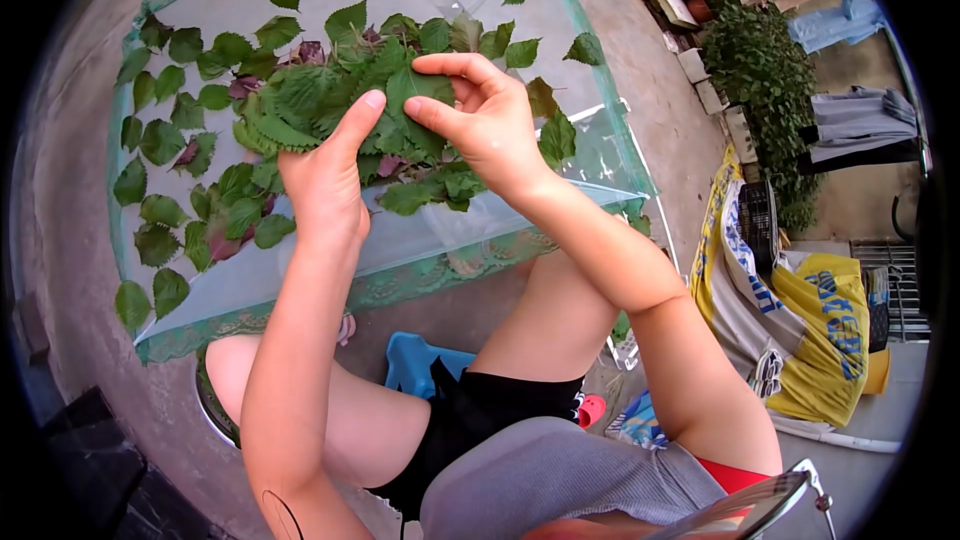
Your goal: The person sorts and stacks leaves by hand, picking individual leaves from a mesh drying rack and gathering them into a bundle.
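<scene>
With my left hand I am gripping a thick, layered bundle of green, saw-edged leaves, my thumb pressing along its right side. The bundle is fanning out leftward from that thumb, its long axis slanting from low on the left to higher on the right. My right hand is pinching a broad, dark green leaf between thumb and index finger; this leaf is lying just right of my left thumb, its long axis running roughly up and down the view. I cannot tell which end is its tip, since my fingertips are covering its right edge. The bundle is hiding most of my left fingers. Beneath and around both hands, loose green leaves are overlapping on a pale mesh sheet with green lace edging, some being blocked from sight by my hands.
</scene>
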Demonstrator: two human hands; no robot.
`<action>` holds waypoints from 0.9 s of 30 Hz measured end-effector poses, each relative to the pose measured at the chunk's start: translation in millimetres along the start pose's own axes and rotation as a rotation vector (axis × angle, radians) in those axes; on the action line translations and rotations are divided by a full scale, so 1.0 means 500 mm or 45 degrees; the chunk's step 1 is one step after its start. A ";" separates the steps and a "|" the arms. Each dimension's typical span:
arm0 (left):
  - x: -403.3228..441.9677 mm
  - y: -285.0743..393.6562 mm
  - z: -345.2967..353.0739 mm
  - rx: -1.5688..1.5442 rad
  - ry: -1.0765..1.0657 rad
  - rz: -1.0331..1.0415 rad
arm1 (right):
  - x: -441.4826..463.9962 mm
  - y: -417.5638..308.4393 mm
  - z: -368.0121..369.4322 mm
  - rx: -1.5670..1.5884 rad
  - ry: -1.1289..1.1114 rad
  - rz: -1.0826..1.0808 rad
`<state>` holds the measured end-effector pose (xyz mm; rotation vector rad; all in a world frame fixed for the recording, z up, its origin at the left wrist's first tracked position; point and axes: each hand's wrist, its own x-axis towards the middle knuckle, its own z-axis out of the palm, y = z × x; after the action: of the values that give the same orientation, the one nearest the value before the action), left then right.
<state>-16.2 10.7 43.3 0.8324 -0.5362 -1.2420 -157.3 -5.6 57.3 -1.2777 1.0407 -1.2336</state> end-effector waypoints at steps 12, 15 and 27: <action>0.033 0.011 -0.012 0.118 0.187 0.175 | 0.054 -0.002 -0.053 -0.264 0.263 -0.258; 0.055 0.033 -0.022 0.010 0.311 0.162 | 0.116 0.025 -0.122 -0.513 0.243 -0.142; 0.076 0.051 -0.027 -0.093 0.395 0.088 | 0.227 0.247 -0.185 -1.742 -0.184 0.298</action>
<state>19.3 -20.1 52.6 0.9167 -0.2657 -1.0384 -229.7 -139.0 -59.6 -2.0746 1.9557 -0.0854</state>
